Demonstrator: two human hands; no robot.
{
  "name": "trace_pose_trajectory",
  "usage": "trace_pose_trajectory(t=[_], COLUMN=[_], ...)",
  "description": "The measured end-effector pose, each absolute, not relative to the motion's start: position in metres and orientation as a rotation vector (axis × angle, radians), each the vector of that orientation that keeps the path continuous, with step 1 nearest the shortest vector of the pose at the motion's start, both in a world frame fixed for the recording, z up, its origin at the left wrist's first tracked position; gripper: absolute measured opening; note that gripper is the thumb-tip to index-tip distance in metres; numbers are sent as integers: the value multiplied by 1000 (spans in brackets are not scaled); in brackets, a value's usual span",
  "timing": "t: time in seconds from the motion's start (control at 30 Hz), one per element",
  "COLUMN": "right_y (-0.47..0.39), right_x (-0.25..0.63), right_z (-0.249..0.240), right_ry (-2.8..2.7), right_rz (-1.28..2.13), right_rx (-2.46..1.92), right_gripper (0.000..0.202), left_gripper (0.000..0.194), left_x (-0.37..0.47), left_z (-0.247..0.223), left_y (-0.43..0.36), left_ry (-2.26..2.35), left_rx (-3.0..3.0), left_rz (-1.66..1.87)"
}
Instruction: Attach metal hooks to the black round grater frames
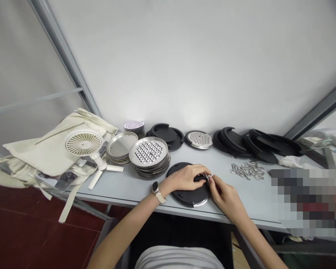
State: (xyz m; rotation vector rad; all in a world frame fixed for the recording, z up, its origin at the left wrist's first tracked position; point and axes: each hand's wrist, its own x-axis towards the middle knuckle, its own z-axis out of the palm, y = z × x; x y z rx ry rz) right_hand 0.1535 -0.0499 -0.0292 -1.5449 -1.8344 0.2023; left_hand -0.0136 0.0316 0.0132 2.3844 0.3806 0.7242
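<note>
Black disc: flat on the near edge of the table [263,203], middle of the scene. The black disc [193,196] has a shiny metal rim peeking out on its near right side; a good chunk of the top is covered by hands, so no idea what's under there.
Left hand: the left hand [184,178] lies across the disc, fingers bent toward its right side. Can't tell if it's actually clamped on anything, since the fingertips are tucked out of sight. Watch [158,193] on that wrist.
Right hand: thumb and finger of the right hand [226,194] look pinched together on a small silver piece [208,177] at the disc's right edge. Tiny and half covered, so don't ask me its exact shape.
Silver loops: a tangled heap of silver loops [248,170] to the right of the hands; too jumbled to count.
Grater plates: a stack of grater plates [149,151] left of the disc, partly blocking the plain metal plates [121,145] further left.
Black rings: overlapping pile of black rings [235,142] at far right, lower ones mostly buried.
Fan: white fan [84,144] on the left, hiding part of a cream bag [47,149].
Right edge: pixelated patch, unreadable.
</note>
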Motion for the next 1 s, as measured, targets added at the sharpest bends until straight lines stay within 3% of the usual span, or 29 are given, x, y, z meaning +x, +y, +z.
trace_pose_trajectory(t=[1.0], right_y=[-48], right_x=[155], right_z=[-27], right_ry=[-1837], right_rz=[266], right_rx=[-1523], right_gripper=[23], left_gripper=[35], left_x=[-12], left_z=[10], left_y=[31], left_ry=[442], left_rx=[2311], left_rz=[706])
